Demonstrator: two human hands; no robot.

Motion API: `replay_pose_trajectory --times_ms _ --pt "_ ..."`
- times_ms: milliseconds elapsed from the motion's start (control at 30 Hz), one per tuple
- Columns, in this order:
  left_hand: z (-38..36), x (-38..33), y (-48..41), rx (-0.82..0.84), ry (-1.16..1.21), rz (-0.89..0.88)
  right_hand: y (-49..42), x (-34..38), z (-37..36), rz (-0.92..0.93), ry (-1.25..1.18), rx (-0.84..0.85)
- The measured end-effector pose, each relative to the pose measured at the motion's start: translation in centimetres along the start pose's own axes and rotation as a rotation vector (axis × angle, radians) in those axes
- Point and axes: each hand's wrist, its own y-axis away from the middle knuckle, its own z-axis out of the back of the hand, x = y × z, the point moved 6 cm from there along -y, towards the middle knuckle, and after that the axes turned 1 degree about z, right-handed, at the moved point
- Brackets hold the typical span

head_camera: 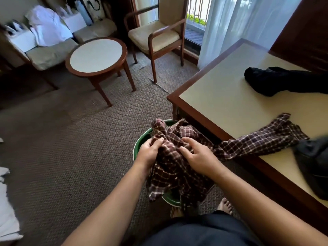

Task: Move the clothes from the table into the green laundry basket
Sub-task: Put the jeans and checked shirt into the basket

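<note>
Two hands, left (150, 151) and right (197, 155), are gripping the plaid shirt (170, 167) over the green laundry basket (140, 141); its tail is lying on the desk (221, 103) beside the basket, probably needing drawing in next.

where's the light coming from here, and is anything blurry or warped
Head view: daylight comes through the sheer curtain at upper right, leaving a soft sheen on the table; the wide lens stretches the frame edges; the dark garment at the lower right edge and the white cloth at top left are blurred; the left hand and right hand gripping the plaid shirt are sharp.
</note>
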Motion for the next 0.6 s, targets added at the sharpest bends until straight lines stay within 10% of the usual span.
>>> replay_pose_trajectory --times_ms 600 --pt "-3.7 4.8 0.0 0.089 -0.376 -0.033 0.3 -5.4 -1.5 -0.11 0.043 0.044"
